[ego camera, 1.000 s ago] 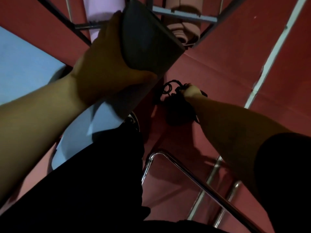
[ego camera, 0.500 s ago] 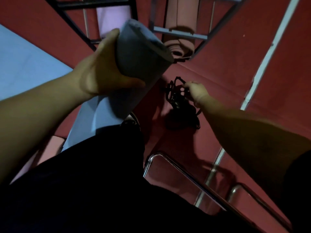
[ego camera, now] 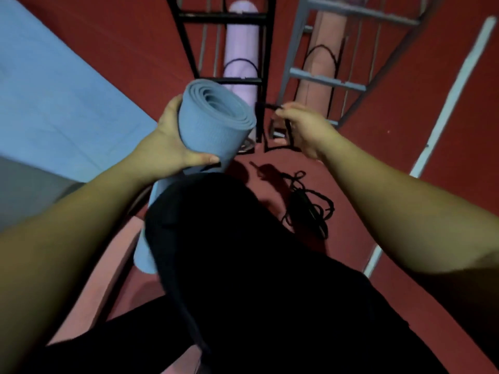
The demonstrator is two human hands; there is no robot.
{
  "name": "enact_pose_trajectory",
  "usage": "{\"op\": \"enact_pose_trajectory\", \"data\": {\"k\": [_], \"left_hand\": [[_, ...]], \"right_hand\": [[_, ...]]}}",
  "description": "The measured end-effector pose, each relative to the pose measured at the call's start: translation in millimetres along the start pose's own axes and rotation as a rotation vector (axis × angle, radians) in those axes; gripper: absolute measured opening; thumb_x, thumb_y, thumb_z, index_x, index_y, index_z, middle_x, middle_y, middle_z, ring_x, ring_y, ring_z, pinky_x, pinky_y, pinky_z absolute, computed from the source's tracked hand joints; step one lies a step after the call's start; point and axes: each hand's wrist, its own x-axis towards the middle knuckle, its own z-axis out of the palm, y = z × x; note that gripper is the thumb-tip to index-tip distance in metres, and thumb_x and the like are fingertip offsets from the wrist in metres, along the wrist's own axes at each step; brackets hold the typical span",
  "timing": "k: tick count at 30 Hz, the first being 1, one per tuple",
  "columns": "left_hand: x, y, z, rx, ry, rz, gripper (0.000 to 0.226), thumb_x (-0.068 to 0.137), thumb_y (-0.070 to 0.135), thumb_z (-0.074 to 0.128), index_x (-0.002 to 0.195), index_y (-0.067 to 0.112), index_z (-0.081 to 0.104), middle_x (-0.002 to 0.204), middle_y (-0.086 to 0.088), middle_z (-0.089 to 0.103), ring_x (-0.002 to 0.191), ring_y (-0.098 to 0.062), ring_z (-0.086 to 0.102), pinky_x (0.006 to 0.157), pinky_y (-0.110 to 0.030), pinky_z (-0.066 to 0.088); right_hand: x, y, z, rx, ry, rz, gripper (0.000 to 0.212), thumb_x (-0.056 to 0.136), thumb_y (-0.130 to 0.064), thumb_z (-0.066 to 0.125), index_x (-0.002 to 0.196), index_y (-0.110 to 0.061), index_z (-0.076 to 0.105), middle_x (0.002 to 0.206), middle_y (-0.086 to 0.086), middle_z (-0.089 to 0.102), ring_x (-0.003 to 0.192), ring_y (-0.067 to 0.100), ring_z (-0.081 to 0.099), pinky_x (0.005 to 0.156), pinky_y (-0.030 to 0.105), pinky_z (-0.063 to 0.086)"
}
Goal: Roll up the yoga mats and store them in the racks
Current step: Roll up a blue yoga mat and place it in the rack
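Observation:
My left hand (ego camera: 167, 149) grips a rolled blue yoga mat (ego camera: 213, 122), held upright with its spiral end toward me; its lower part passes behind my dark clothing. To the right, my right hand (ego camera: 305, 130) pinches a thin black strap (ego camera: 270, 107) lifted off the floor. Ahead stand a black rack (ego camera: 224, 16) holding a rolled lilac mat (ego camera: 240, 52) and a grey rack (ego camera: 326, 81) holding a rolled pink mat (ego camera: 321, 66), each mat tied with a black strap.
An unrolled blue mat (ego camera: 54, 90) lies flat on the red floor at left. A tangle of black straps (ego camera: 307, 203) lies on the floor below my right hand. A white floor line (ego camera: 445, 103) runs along the right. A pink mat (ego camera: 108, 279) lies at lower left.
My right hand has risen from the strap pile with one strap. My view has tilted, so both racks and the mat's spiral end now show.

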Motion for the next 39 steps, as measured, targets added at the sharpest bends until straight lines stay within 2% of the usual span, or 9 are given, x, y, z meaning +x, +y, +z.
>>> {"op": "enact_pose_trajectory", "data": {"k": [5,13,18,21,25,27,30,35,39], "left_hand": [[-64.7,-7.1,-32.6,-0.05,0.131,-0.068,0.119,0.065,0.026,0.092,0.153,0.023,0.013,0.138,0.013,0.035,0.122,0.0,0.038,0.088,0.001,0.026],[-168.6,-25.1,-66.7,-0.129,0.309,-0.131,0.124,0.058,0.028,0.096,0.151,0.024,0.015,0.142,0.012,0.037,0.126,-0.004,0.041,0.098,-0.017,0.032],[-214.7,-41.7,-72.0,-0.203,0.399,-0.172,0.129,0.057,0.032,0.096,0.153,0.028,0.011,0.15,0.013,0.034,0.132,-0.004,0.039,0.103,-0.023,0.034],[-238.2,-47.7,-73.8,-0.245,0.485,-0.21,0.126,0.054,0.039,0.096,0.15,0.033,0.015,0.15,0.01,0.035,0.131,-0.006,0.041,0.108,-0.03,0.037],[-256.7,-50.3,-68.9,-0.206,0.566,-0.214,0.13,0.046,0.06,0.084,0.151,0.031,0.014,0.147,0.015,0.017,0.134,-0.005,0.033,0.111,-0.028,0.031],[-263.0,-51.1,-70.6,-0.159,0.585,-0.229,0.136,0.047,0.056,0.089,0.153,0.027,0.009,0.153,0.016,0.003,0.139,-0.003,0.024,0.114,-0.028,0.027],[-272.4,-52.8,-76.8,-0.14,0.578,-0.232,0.137,0.053,0.039,0.096,0.154,0.028,0.005,0.156,0.018,-0.019,0.133,0.013,0.009,0.111,-0.02,0.019],[-277.6,-57.7,-82.6,-0.105,0.556,-0.219,0.139,0.052,0.045,0.095,0.155,0.031,0.002,0.148,0.028,-0.033,0.127,0.019,0.008,0.109,-0.021,0.025],[-275.7,-61.9,-87.8,-0.056,0.564,-0.193,0.138,0.05,0.052,0.093,0.157,0.027,0.008,0.159,0.017,-0.027,0.12,0.038,-0.011,0.109,-0.022,0.024]], "right_hand": [[-35.0,-80.5,87.9,-0.091,-0.235,-0.199,0.001,0.071,-0.026,0.068,0.072,-0.026,0.068,0.088,0.001,0.059,0.095,0.017,0.055,0.069,0.038,0.044],[-76.8,-131.2,228.7,-0.786,-0.564,-0.56,0.006,0.093,-0.032,0.06,0.088,-0.029,0.061,0.09,0.001,0.065,0.081,0.014,0.054,0.073,0.035,0.044],[-109.8,-133.2,277.4,-1.205,-0.708,-0.744,0.011,0.098,-0.035,0.056,0.106,-0.03,0.061,0.097,-0.011,0.063,0.091,0.01,0.056,0.084,0.03,0.043],[-125.4,-134.3,295.5,-1.228,-0.783,-0.728,0.016,0.096,-0.029,0.057,0.11,-0.024,0.065,0.108,-0.003,0.068,0.094,0.013,0.06,0.085,0.031,0.045],[-145.5,-132.1,320.9,-1.245,-0.896,-0.701,0.018,0.09,-0.017,0.052,0.083,-0.033,0.059,0.123,0.0,0.061,0.106,0.014,0.055,0.095,0.03,0.042],[-153.0,-126.7,330.7,-1.303,-0.958,-0.735,0.012,0.08,-0.026,0.045,0.074,-0.028,0.055,0.125,-0.002,0.054,0.115,0.016,0.05,0.103,0.028,0.036],[-155.4,-126.2,340.5,-1.318,-0.988,-0.736,0.03,0.071,-0.032,0.039,0.076,-0.013,0.061,0.128,-0.009,0.05,0.115,0.011,0.049,0.098,0.022,0.035],[-165.4,-128.1,362.2,-1.369,-1.106,-0.694,0.019,0.066,-0.034,0.047,0.052,-0.028,0.058,0.135,-0.016,0.054,0.107,0.002,0.055,0.088,0.021,0.038],[-167.6,-122.8,369.9,-1.335,-1.199,-0.649,0.022,0.062,-0.037,0.049,0.054,-0.02,0.06,0.13,-0.026,0.054,0.106,0.016,0.061,0.092,0.038,0.047]]}}
